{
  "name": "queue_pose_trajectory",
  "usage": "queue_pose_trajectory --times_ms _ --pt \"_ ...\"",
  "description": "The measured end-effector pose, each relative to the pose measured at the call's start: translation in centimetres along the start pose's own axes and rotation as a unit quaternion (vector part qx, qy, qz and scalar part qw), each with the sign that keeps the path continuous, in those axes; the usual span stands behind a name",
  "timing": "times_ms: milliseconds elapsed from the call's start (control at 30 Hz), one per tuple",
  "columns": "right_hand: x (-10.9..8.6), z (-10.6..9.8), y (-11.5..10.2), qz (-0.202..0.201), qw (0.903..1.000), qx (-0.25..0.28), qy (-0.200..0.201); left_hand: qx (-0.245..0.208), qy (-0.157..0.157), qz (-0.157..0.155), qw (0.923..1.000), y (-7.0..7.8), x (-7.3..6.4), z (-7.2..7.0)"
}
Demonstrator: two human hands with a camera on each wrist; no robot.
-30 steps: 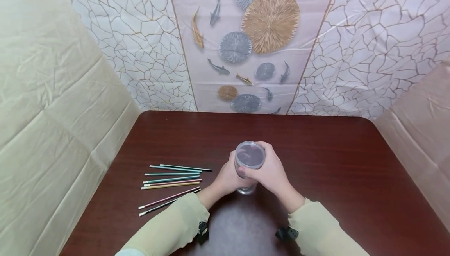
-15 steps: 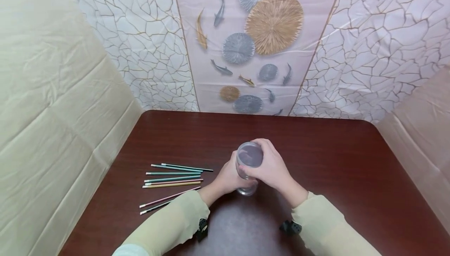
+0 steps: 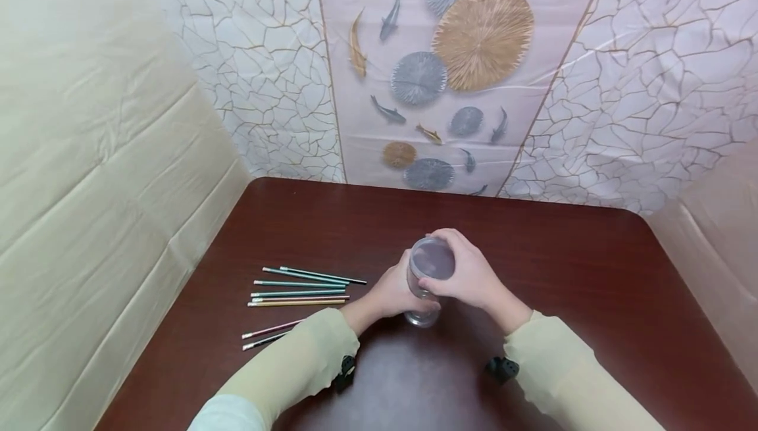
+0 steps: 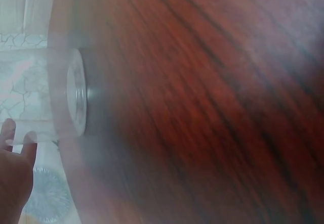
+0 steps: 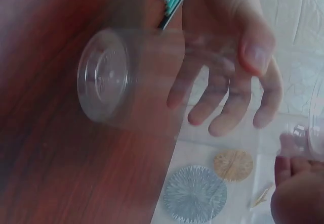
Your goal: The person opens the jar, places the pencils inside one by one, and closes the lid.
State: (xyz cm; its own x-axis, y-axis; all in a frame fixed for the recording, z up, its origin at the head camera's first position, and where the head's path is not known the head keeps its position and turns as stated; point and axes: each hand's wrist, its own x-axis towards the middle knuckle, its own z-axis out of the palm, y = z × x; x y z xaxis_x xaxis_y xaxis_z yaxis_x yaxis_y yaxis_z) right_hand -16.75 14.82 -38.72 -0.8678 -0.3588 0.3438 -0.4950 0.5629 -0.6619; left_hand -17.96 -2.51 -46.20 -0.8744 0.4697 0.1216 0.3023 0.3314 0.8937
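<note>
Red-brown table (image 3: pixel 551 253) beneath the left hand (image 3: pixel 393 293), patterned cloth (image 3: pixel 485 39) beyond it, pencils (image 3: pixel 301 284) to its left — fingers curled around a clear jar (image 5: pixel 152 82), right hand (image 3: pixel 472 276) gripping the jar's top end.

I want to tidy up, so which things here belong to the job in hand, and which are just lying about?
In the job:
clear container
left grip and right grip, both holding the container

Apparently just lying about:
pencils on the table, held by neither grip
</note>
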Motion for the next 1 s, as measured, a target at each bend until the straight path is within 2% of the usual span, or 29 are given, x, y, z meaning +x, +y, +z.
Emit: queue_pose_trajectory --times_ms 133,333,467,600,700,800,900,1000 --pt "0.2 -0.8 1.1 -0.017 0.9992 0.023 -0.027 0.009 -0.021 -0.001 0.9997 -0.1 0.8 0.2" --pt "0.3 -0.8 1.9 -0.034 0.9949 0.064 -0.071 0.020 -0.049 -0.006 0.9986 -0.6 0.8 -0.1" --pt "0.8 -0.8 2.2 -0.049 0.9937 0.062 -0.080 0.025 -0.061 0.003 0.9978 -0.7 1.0 -0.6" --pt "1.1 -1.0 2.0 -0.059 0.9935 0.049 -0.084 0.036 -0.059 0.007 0.9976 -0.6 1.3 -1.0" --pt "0.9 -1.3 1.6 -0.058 0.9955 0.030 -0.069 0.043 -0.057 0.010 0.9974 -0.5 1.3 -1.1" --pt "0.4 -1.3 0.8 -0.044 0.9987 0.001 -0.026 0.038 -0.056 0.011 0.9976 -0.4 1.2 -1.1" --pt "0.0 -1.1 -0.3 -0.011 0.9989 -0.042 0.017 0.032 -0.057 0.005 0.9978 -0.3 1.0 -1.2" --pt "-0.1 -0.6 -1.2 0.024 0.9958 -0.084 0.028 0.026 -0.056 -0.001 0.9981 -0.3 0.8 -1.2"
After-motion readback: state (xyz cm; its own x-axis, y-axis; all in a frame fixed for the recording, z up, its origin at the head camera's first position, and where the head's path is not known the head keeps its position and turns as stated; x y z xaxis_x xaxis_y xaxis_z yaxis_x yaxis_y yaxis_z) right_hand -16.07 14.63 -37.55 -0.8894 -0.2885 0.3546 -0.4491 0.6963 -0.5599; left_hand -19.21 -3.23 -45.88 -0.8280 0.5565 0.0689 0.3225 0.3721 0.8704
